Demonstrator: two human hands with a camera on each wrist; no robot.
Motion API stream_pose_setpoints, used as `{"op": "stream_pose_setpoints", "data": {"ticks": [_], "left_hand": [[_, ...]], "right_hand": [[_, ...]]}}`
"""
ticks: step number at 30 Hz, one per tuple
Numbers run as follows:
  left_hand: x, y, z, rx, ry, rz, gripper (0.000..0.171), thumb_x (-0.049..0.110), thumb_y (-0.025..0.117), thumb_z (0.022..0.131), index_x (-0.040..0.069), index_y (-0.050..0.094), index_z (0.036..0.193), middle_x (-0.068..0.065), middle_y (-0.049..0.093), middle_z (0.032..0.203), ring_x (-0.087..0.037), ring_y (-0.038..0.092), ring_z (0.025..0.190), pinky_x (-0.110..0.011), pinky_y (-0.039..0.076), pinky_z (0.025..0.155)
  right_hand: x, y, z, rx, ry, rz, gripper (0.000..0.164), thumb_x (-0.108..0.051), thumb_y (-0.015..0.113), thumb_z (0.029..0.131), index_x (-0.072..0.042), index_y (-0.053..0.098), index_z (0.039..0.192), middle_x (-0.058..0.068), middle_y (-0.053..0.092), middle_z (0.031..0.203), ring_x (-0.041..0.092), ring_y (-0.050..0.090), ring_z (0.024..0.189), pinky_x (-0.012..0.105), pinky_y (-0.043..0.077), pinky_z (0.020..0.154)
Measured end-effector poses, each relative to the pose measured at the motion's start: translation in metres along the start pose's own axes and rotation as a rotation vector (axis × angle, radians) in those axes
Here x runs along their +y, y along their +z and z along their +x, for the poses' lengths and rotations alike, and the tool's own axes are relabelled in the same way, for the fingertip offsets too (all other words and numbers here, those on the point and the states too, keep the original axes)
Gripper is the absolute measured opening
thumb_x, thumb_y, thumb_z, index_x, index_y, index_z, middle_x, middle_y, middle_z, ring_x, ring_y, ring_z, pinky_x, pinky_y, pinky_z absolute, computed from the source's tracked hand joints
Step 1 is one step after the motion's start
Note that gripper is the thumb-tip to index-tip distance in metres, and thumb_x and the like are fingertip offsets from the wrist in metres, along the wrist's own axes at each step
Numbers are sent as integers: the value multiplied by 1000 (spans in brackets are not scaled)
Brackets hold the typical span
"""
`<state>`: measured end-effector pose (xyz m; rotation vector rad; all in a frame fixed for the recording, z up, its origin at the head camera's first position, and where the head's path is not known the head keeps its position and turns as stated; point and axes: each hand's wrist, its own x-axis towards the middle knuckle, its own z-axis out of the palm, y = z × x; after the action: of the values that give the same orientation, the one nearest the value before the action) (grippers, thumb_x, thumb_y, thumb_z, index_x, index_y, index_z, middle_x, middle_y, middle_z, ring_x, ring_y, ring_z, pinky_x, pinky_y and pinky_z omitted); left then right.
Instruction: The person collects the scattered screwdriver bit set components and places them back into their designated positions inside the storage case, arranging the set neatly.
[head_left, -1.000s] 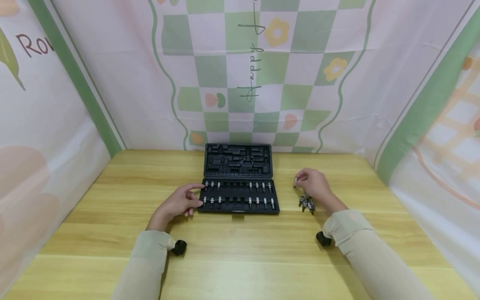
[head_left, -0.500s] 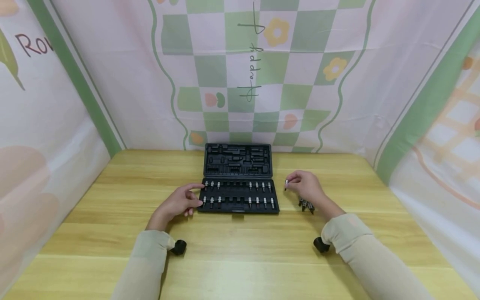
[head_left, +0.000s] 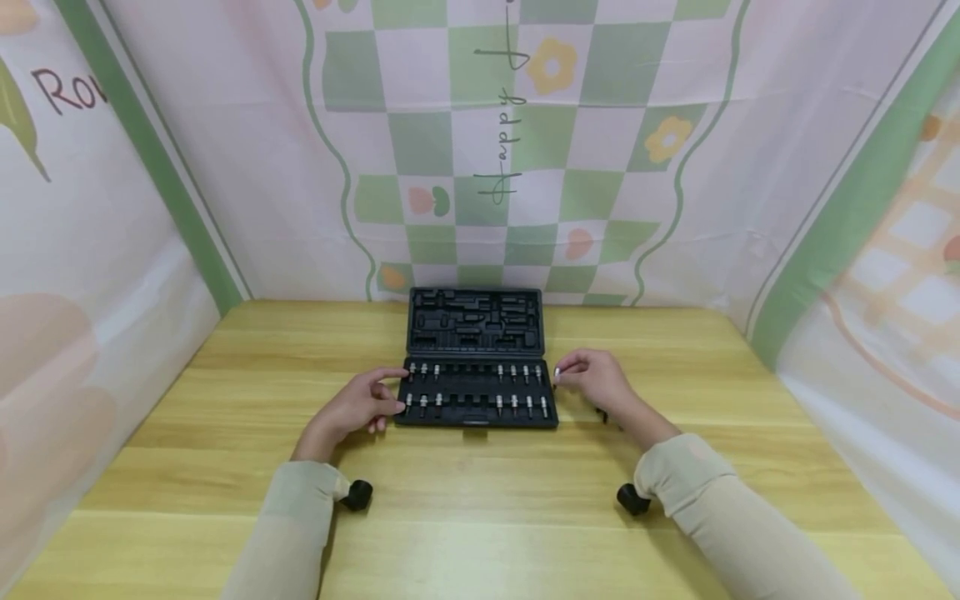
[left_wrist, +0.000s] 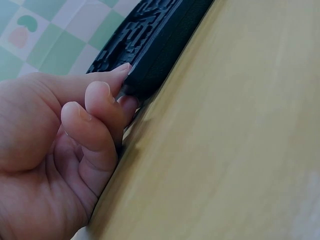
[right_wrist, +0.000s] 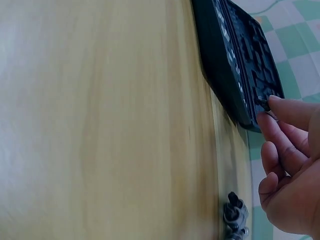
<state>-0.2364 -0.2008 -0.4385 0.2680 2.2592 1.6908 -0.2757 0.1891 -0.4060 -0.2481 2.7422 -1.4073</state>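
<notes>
On a pale wooden table (head_left: pixel 480 517), a black case (head_left: pixel 468 387) lies unfolded just below the centre of the frame, its lid (head_left: pixel 475 321) leaning back and its tray holding two rows of upright silver bits, with bare black slots midway along each row. To the right of centre, the person's right hand (head_left: pixel 596 382) has its grip pinching one small metal bit (right_wrist: pixel 264 104) between thumb and finger, right by the case's right edge; I cannot tell whether bit and edge touch. The left hand (head_left: pixel 360 404) sits at the tray's left edge, thumb and forefinger spread apart against it, the other fingers loosely bent. The pinched bit looks the likeliest trouble: so short and slick a piece could twist or slip from the fingertips and roll off across the table. If the right hand comes in low, its knuckles might knock the bits standing along the tray's right side. Should the left fingers ease off, a push could slide the light-looking case. The loose pile (right_wrist: pixel 235 215), partly hidden beneath the right forearm in the head view, could be scattered by a dragging sleeve.
</notes>
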Motion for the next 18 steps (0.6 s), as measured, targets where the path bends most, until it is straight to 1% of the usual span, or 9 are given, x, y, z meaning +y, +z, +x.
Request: {"op": "stream_pose_setpoints", "data": {"ticks": [7,14,18], "left_hand": [[0,0,0,1,-6,-10,58,2,64,93,7,41,147,-18,63,90,-17,54,50,-29,47,45],[0,0,0,-2,2,-6,59,3,64,93,8,40,147,-18,63,90,-18,54,50,-29,46,45],[1,0,-1,-1,4,-4,59,3,64,93,8,40,147,-18,63,90,-18,54,50,-29,47,45]], "right_hand": [[-6,7,-3,-12,8,26,20,-4,74,84,6,67,99,11,70,87,20,65,79,32,51,69],[-13,15,-2,-33,36,34,18,-4,75,84,3,68,98,9,68,87,18,64,78,30,53,69],[-16,20,-2,-31,28,38,16,-2,76,83,4,67,96,9,68,86,17,64,77,27,53,67]]}}
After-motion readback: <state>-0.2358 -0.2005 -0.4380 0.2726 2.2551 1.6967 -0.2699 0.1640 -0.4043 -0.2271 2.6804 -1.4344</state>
